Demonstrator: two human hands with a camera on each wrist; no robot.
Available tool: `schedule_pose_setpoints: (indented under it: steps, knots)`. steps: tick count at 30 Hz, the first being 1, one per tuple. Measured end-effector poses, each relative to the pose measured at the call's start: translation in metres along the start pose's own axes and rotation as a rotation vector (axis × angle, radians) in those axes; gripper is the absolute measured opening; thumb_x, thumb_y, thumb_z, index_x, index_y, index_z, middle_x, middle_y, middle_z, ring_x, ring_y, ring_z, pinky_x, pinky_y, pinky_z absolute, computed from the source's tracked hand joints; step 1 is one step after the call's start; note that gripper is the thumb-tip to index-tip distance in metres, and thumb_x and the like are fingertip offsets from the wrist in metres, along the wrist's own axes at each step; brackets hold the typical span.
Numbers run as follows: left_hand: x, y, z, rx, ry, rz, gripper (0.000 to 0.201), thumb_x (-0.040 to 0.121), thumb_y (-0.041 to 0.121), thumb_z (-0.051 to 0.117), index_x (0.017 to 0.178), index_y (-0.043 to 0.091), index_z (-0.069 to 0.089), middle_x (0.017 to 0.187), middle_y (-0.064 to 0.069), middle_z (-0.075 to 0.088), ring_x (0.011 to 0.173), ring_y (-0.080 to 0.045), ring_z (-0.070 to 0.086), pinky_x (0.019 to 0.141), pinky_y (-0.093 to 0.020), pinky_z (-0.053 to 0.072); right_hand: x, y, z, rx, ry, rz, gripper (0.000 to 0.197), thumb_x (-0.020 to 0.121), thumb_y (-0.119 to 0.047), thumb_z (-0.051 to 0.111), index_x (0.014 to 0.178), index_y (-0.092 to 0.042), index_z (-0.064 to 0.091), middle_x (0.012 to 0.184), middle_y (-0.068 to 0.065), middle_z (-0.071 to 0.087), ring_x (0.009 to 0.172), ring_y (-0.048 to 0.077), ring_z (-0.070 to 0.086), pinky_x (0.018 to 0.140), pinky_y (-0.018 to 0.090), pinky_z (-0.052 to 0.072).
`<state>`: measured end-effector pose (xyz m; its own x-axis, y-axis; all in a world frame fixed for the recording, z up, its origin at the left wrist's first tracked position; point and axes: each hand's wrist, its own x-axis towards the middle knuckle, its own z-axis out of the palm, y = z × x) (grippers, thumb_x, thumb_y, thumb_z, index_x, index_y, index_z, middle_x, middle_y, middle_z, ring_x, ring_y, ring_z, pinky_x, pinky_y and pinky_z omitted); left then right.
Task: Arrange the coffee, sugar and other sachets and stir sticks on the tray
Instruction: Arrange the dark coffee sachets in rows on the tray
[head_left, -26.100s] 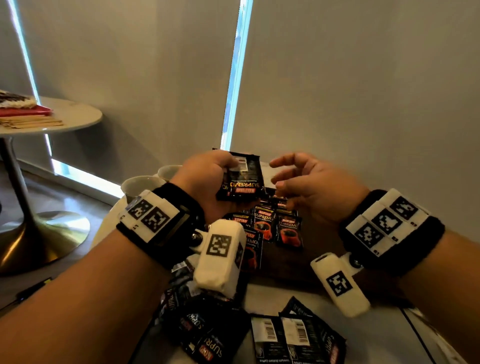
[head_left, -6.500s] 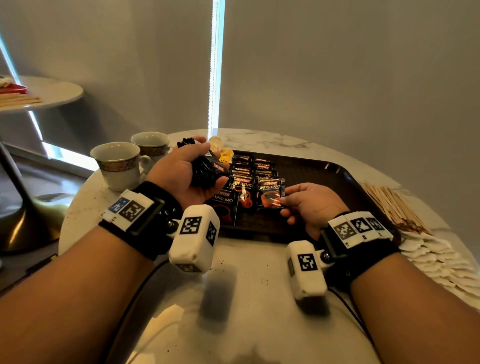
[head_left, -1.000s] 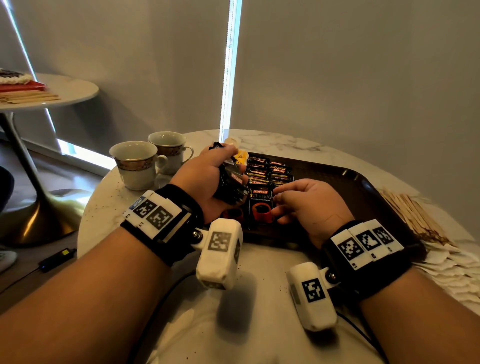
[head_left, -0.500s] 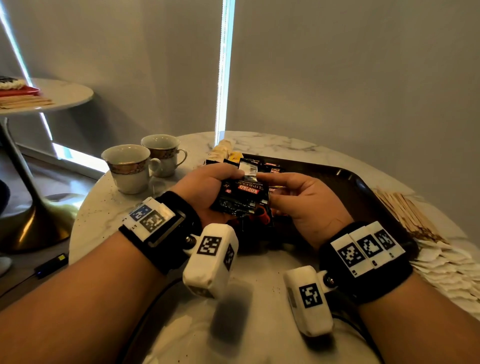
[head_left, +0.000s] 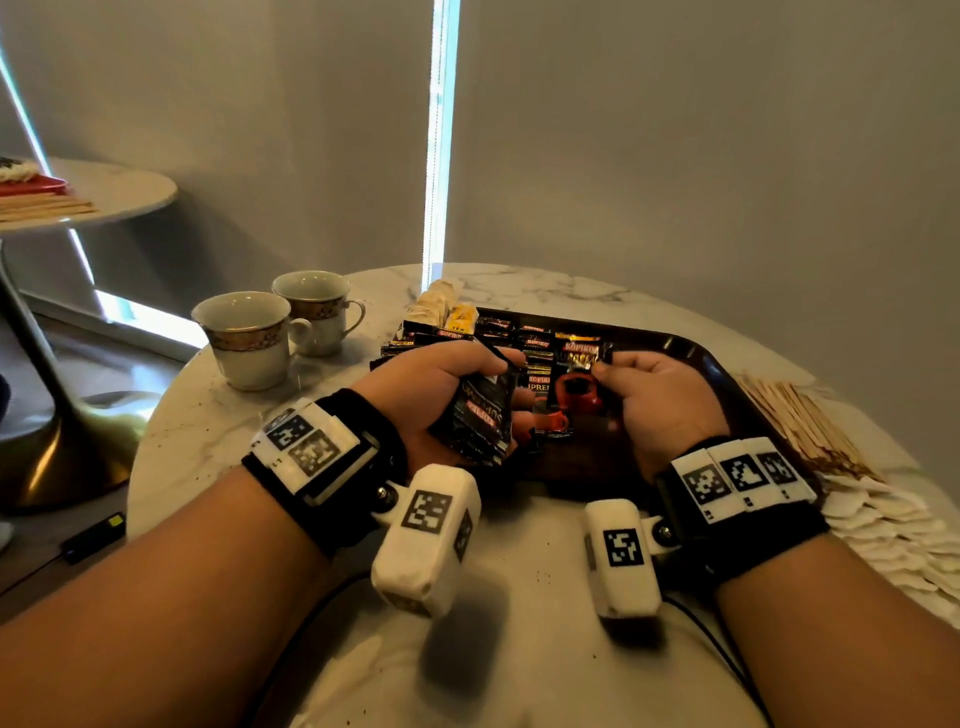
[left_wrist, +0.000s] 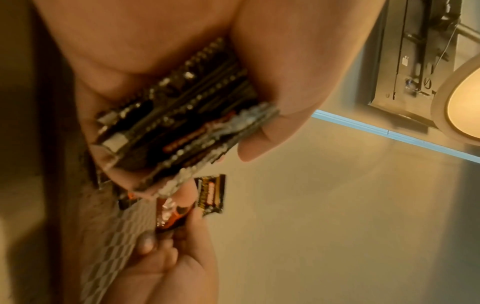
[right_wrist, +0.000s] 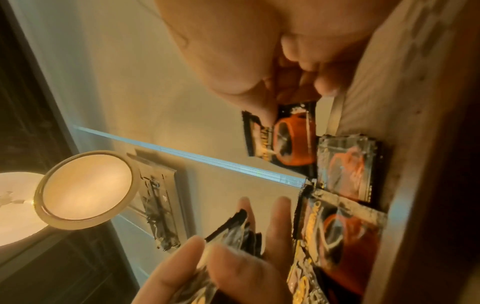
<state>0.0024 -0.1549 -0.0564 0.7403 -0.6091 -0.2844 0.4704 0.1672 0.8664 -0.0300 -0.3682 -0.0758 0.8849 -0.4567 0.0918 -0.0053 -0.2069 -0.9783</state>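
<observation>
Half a second ago both hands met over one stack of sachets; now the right hand (head_left: 657, 400) has drawn away to the right with a single Kopiko coffee sachet (head_left: 576, 387), pinched by its top edge between thumb and fingertips above the dark brown tray (head_left: 711, 364). From the right wrist view that sachet (right_wrist: 285, 142) hangs free, its orange cup print facing the camera, just above other sachets lying flat on the tray. The left hand (head_left: 431, 395) is curled round a thick stack of black coffee sachets (head_left: 480, 415), thumb on one face and fingers on the other; the left wrist view shows their serrated edges (left_wrist: 182, 123) fanned slightly between thumb and fingers. Rows of coffee sachets (head_left: 535, 345) already lie on the tray's far left part, with a yellow tea sachet (head_left: 462, 318) and pale sachets (head_left: 434, 304) at the tray's far left corner. Wooden stir sticks (head_left: 795, 421) lie in a loose bundle on the marble table (head_left: 208, 426) just right of the tray, and a fan of white sachets (head_left: 883, 530) lies nearer the camera beside them. Two gold-banded teacups (head_left: 275, 332) stand on the table left of the tray, touching or nearly so. Another round table (head_left: 119, 192) stands further left.
</observation>
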Motion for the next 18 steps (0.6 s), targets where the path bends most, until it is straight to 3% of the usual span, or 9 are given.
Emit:
schedule_pose_setpoints:
  steps: [2, 4, 6, 9, 12, 18]
  knots:
    - [0.0020, -0.0020, 0.0033, 0.044, -0.002, -0.059, 0.038, 0.096, 0.017, 0.051, 0.133, 0.015, 0.056, 0.111, -0.018, 0.066, 0.077, -0.027, 0.071, 0.067, -0.041, 0.056, 0.0028, 0.0041, -0.0008, -0.067, -0.057, 0.072, 0.012, 0.090, -0.014, 0.069, 0.099, -0.022, 0.069, 0.095, 0.006, 0.076, 0.088, 0.034, 0.073, 0.071, 0.045, 0.057]
    - [0.0032, -0.0015, 0.0039, 0.081, 0.028, -0.100, 0.037, 0.095, 0.019, 0.053, 0.131, 0.013, 0.057, 0.114, -0.019, 0.066, 0.080, -0.028, 0.072, 0.067, -0.041, 0.056, 0.0040, 0.0046, 0.0000, -0.106, -0.092, 0.107, 0.024, 0.088, -0.010, 0.071, 0.109, -0.021, 0.065, 0.099, 0.005, 0.074, 0.082, 0.033, 0.072, 0.058, 0.037, 0.052]
    - [0.0035, -0.0003, 0.0031, 0.083, 0.068, -0.120, 0.037, 0.094, 0.020, 0.055, 0.129, 0.010, 0.057, 0.111, -0.021, 0.066, 0.077, -0.029, 0.073, 0.063, -0.040, 0.057, 0.0051, 0.0048, 0.0004, -0.124, -0.116, 0.134, 0.027, 0.086, -0.007, 0.072, 0.107, -0.021, 0.063, 0.100, 0.006, 0.073, 0.080, 0.033, 0.072, 0.051, 0.033, 0.049]
    - [0.0015, 0.0033, 0.0029, 0.081, 0.099, -0.127, 0.035, 0.095, 0.020, 0.054, 0.126, 0.005, 0.056, 0.103, -0.021, 0.067, 0.071, -0.029, 0.073, 0.058, -0.038, 0.059, 0.0038, 0.0027, -0.0002, -0.158, -0.164, 0.166, 0.024, 0.087, -0.003, 0.070, 0.100, -0.020, 0.062, 0.100, 0.010, 0.073, 0.086, 0.034, 0.073, 0.055, 0.032, 0.052]
    - [0.0000, 0.0059, 0.0004, 0.077, 0.118, -0.125, 0.041, 0.095, 0.020, 0.054, 0.131, 0.001, 0.050, 0.106, -0.023, 0.065, 0.069, -0.028, 0.073, 0.057, -0.038, 0.059, 0.0004, -0.0003, 0.0008, -0.159, -0.174, 0.175, 0.029, 0.087, 0.000, 0.069, 0.110, -0.015, 0.061, 0.099, 0.012, 0.073, 0.086, 0.039, 0.071, 0.058, 0.033, 0.054]
    - [-0.0005, 0.0064, -0.0002, 0.080, 0.127, -0.116, 0.045, 0.095, 0.021, 0.054, 0.134, -0.001, 0.049, 0.113, -0.022, 0.063, 0.067, -0.027, 0.072, 0.055, -0.036, 0.058, 0.0000, -0.0021, 0.0024, -0.154, -0.183, 0.188, 0.035, 0.086, 0.002, 0.070, 0.116, -0.011, 0.060, 0.102, 0.014, 0.071, 0.090, 0.035, 0.073, 0.060, 0.033, 0.057]
